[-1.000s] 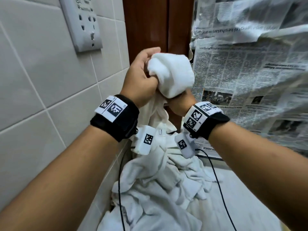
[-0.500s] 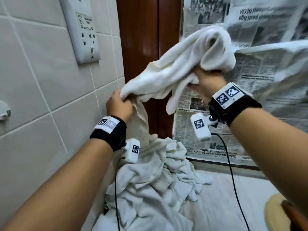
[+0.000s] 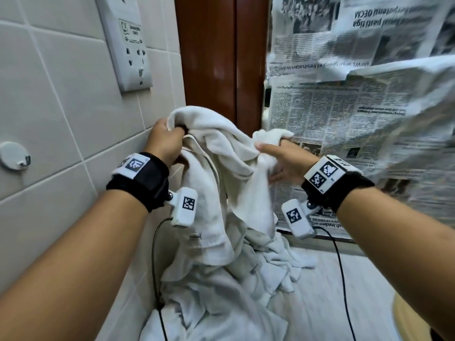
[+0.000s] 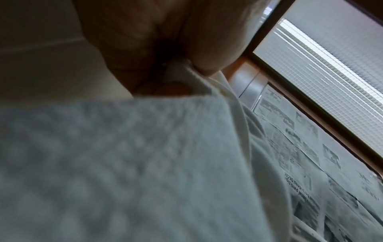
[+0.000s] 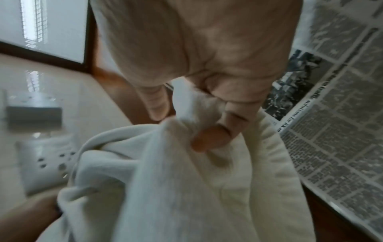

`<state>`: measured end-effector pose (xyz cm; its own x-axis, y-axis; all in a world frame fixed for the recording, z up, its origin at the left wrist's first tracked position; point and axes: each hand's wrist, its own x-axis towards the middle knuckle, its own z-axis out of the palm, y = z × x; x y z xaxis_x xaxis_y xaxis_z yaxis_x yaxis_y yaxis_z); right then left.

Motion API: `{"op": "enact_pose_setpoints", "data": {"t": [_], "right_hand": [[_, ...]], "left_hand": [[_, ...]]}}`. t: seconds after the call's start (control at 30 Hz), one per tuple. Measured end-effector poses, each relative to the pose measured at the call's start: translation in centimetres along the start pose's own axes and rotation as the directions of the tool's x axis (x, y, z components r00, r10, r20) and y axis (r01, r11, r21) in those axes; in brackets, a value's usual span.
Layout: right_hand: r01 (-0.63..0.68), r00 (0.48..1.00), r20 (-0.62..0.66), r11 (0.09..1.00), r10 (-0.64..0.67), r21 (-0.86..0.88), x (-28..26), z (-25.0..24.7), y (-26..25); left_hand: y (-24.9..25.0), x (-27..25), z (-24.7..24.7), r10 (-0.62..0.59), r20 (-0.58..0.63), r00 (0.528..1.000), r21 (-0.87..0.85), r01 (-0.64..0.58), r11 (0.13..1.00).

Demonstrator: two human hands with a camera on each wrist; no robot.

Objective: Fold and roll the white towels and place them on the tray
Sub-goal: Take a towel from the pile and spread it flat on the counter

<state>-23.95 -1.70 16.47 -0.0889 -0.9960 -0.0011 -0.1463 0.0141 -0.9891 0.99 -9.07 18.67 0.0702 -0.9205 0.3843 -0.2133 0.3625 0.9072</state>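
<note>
Both hands hold 1 white towel (image 3: pixel 221 153) up – left hand (image 3: pixel 163 141) curled round its edge, right hand (image 3: pixel 283 157) pinching; only the right wrist view shows that thumb-and-finger pinch.

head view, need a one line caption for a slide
Both hands, left and right, grip a white towel held above a crumpled towel pile beside a tiled wall.

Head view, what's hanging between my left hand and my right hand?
In the head view, the white towel stretches between the left hand and the right hand; both grip it.
</note>
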Motion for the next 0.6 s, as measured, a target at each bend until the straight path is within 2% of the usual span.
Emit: {"op": "enact_pose_setpoints", "data": {"t": [0.1, 0.13, 0.2, 0.27, 0.33, 0.4, 0.47, 0.53, 0.57, 0.6], "right_hand": [[0.069, 0.973, 0.232, 0.975, -0.019, -0.211, -0.7, 1.8, 0.5], [0.109, 0.967, 0.254, 0.948, -0.031, -0.298, -0.7, 2.5, 0.8], [0.198, 0.969, 0.217, 0.898, -0.119, -0.393, -0.4, 4.0, 1.9], [0.286, 0.956, 0.163, 0.907, -0.245, -0.31, 0.1, 4.4, 3.0], [0.341, 0.936, 0.164, 0.917, -0.311, -0.207, 0.0, 4.2, 3.8], [0.384, 0.922, 0.14, 0.896, -0.361, -0.224, -0.7, 3.7, 4.4], [0.394, 0.918, 0.144, 0.893, -0.37, -0.216, -1.6, 3.2, 5.3], [0.413, 0.909, 0.162, 0.881, -0.383, -0.233, -2.9, 2.3, 6.4], [0.419, 0.907, 0.162, 0.868, -0.388, -0.267, -3.5, 1.6, 7.1], [0.431, 0.902, 0.164, 0.852, -0.399, -0.298, -4.5, 0.9, 7.7]], "left_hand": [[-0.6, -1.5, 0.8, -0.039, 0.058, 0.998, -0.214, 0.05, 0.976], [-0.6, -2.2, 1.2, -0.038, 0.094, 0.995, -0.27, 0.062, 0.961], [-0.7, -3.6, 1.9, -0.02, 0.164, 0.986, -0.289, 0.067, 0.955], [-1.4, -4.6, 2.5, -0.013, 0.224, 0.974, -0.299, 0.081, 0.951], [-2.0, -5.6, 2.7, -0.041, 0.294, 0.955, -0.334, 0.143, 0.932], [-2.4, -6.3, 2.7, -0.064, 0.357, 0.932, -0.324, 0.188, 0.927], [-2.9, -7.0, 2.7, -0.048, 0.417, 0.908, -0.279, 0.178, 0.944], [-3.9, -7.8, 2.8, 0.016, 0.506, 0.862, -0.297, 0.157, 0.942], [-4.3, -8.5, 2.8, 0.058, 0.572, 0.818, -0.319, 0.156, 0.935], [-4.9, -9.2, 2.7, 0.094, 0.651, 0.753, -0.333, 0.172, 0.927]]}}
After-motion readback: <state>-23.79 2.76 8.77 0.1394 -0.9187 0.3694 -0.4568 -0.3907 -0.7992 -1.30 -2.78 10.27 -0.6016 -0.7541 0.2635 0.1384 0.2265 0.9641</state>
